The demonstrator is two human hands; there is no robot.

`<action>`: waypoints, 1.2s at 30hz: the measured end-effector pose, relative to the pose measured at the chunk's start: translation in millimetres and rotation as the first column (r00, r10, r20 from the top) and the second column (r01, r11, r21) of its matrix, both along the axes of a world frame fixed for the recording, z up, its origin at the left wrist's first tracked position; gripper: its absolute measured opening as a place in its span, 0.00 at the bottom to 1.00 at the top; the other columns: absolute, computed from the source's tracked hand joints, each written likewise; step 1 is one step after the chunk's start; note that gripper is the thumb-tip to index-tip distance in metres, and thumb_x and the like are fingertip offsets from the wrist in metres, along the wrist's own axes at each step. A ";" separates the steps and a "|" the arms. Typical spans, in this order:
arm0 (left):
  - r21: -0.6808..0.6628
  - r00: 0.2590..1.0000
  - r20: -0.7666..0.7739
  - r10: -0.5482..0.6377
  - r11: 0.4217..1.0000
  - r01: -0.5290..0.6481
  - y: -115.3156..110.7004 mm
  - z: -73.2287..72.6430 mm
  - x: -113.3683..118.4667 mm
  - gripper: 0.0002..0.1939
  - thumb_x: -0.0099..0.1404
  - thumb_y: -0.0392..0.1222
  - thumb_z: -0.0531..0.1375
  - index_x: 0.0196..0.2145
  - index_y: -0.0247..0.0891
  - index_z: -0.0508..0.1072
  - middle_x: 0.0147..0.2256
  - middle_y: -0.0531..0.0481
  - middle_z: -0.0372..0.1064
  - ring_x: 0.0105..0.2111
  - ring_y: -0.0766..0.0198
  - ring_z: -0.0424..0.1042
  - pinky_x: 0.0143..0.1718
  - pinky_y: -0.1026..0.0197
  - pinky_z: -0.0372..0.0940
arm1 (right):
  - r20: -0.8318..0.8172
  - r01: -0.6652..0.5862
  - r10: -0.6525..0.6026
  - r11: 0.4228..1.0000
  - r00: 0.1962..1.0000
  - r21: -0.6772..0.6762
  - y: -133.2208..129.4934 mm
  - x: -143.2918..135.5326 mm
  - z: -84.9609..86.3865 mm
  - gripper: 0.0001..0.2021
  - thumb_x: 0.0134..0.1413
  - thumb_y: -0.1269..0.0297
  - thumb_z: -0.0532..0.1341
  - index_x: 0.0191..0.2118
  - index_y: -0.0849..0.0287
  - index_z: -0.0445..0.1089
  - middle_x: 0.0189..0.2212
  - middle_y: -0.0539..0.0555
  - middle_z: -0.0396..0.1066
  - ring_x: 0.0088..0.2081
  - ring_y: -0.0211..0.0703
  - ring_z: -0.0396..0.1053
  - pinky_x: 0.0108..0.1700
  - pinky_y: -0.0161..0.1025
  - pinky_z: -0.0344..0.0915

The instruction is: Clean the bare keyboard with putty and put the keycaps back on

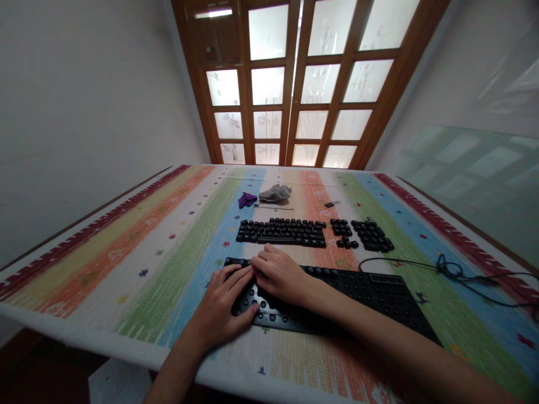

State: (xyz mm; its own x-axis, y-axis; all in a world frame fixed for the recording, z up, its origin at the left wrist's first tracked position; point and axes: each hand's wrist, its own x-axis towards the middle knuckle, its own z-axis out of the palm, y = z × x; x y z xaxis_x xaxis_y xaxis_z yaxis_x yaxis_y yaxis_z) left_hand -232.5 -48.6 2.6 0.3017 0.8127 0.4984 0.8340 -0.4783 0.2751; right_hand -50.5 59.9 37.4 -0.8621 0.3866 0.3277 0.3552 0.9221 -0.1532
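Observation:
A black keyboard [370, 297] with most of its keycaps off lies slanted near the table's front edge. Some keycaps remain along its top row. My left hand [225, 303] rests on its left end, fingers stretched over the upper edge and thumb spread apart on the bare key area. Beside those fingertips, my right hand [280, 275] is closed over the top row with bent fingers. Whatever it pinches is hidden. Just beyond, loose black keycaps [281, 231] are laid out in keyboard order, with a number-pad group [373, 235] at the right.
Farther back lie a grey cloth [274, 194], a purple cloth [247, 199], a thin rod [275, 208] and a small black tool with wire prongs [329, 205]. The keyboard's cable [457, 272] coils to the right. A striped tablecloth [168, 269] covers the table.

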 end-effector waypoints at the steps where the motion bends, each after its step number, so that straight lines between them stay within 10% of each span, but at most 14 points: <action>1: 0.000 1.000 0.000 -0.003 1.000 0.003 -0.1 0.0 0.0 0.31 0.65 0.42 0.63 0.63 0.40 0.62 0.58 0.42 0.69 0.58 0.45 0.63 0.57 0.40 0.63 | -0.003 -0.001 0.001 1.000 1.000 -0.010 0.2 0.1 0.3 0.02 0.59 0.73 0.59 0.36 0.60 0.68 0.32 0.57 0.71 0.36 0.48 0.60 0.38 0.42 0.57; 19: -0.001 0.999 -0.034 0.038 0.999 -0.038 0.0 1.3 5.2 0.29 0.65 0.43 0.63 0.62 0.40 0.65 0.59 0.42 0.67 0.59 0.46 0.62 0.59 0.41 0.62 | 0.111 -0.021 0.013 0.997 0.994 0.071 -6.4 0.8 -0.6 0.04 0.62 0.75 0.57 0.37 0.61 0.67 0.28 0.56 0.74 0.33 0.47 0.66 0.35 0.41 0.58; 26: 0.024 0.996 -0.074 0.056 0.998 -0.054 2.4 -0.4 3.1 0.21 0.68 0.49 0.62 0.56 0.43 0.72 0.59 0.44 0.67 0.58 0.45 0.62 0.56 0.40 0.62 | 0.297 -0.079 0.025 0.982 0.954 0.169 -27.7 8.0 -2.3 0.10 0.65 0.70 0.54 0.49 0.67 0.65 0.41 0.67 0.76 0.30 0.46 0.74 0.26 0.38 0.57; 36: 0.048 0.996 -0.081 -0.045 0.998 0.049 3.8 -2.7 -2.7 0.22 0.73 0.45 0.55 0.62 0.38 0.66 0.60 0.41 0.68 0.60 0.49 0.67 0.59 0.39 0.64 | -0.017 0.172 -0.174 0.980 0.985 -0.102 53.7 21.9 8.3 0.10 0.58 0.73 0.59 0.43 0.60 0.75 0.39 0.57 0.78 0.40 0.44 0.73 0.41 0.37 0.63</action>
State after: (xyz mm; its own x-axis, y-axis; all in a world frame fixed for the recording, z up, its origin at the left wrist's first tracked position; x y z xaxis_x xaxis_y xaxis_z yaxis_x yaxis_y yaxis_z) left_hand -235.2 -44.8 -0.1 0.3793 0.7716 0.5108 0.8287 -0.5288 0.1834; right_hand -28.6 113.6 45.7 -0.7710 0.5608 0.3017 0.5026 0.8268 -0.2525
